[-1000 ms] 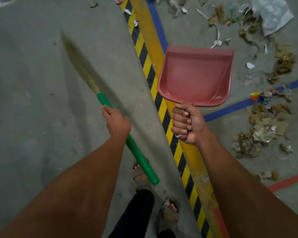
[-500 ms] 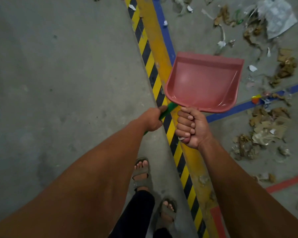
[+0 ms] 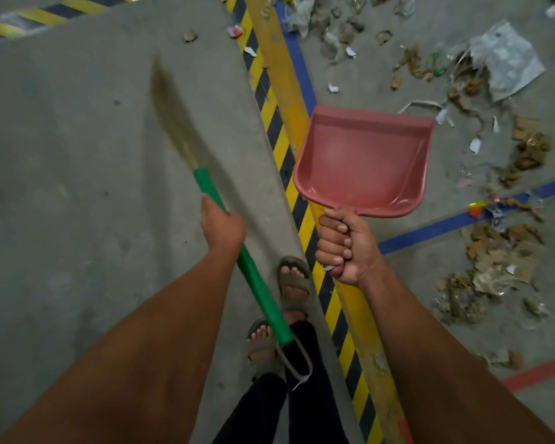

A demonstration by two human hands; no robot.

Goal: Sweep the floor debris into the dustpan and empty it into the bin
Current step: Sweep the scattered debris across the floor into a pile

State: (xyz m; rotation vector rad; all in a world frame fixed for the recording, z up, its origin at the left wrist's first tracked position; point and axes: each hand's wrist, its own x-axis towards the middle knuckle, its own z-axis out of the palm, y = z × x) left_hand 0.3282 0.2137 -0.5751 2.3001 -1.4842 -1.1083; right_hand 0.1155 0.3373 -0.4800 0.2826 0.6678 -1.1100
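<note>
My left hand [image 3: 222, 224] grips the green handle of a broom [image 3: 257, 285]. Its straw head [image 3: 173, 116] points up and to the left, blurred, above the bare concrete. My right hand [image 3: 345, 246] grips the handle of a pink dustpan [image 3: 364, 160], held in the air with nothing in it, over the yellow floor line. Debris [image 3: 500, 267] of torn cardboard, dry leaves and paper scraps lies scattered on the floor to the right and at the top right. No bin is in view.
A yellow-and-black hazard stripe [image 3: 279, 145] beside a yellow band runs diagonally down the floor. Blue tape [image 3: 430, 227] and red tape [image 3: 539, 373] cross on the right. A crumpled plastic sheet [image 3: 507, 59] lies top right. My sandalled feet [image 3: 293, 283] stand beside the stripe.
The broom has swung back out to the left, its head again in view over the concrete. My left hand has moved away from the dustpan. I have stepped forward, so more debris shows.
</note>
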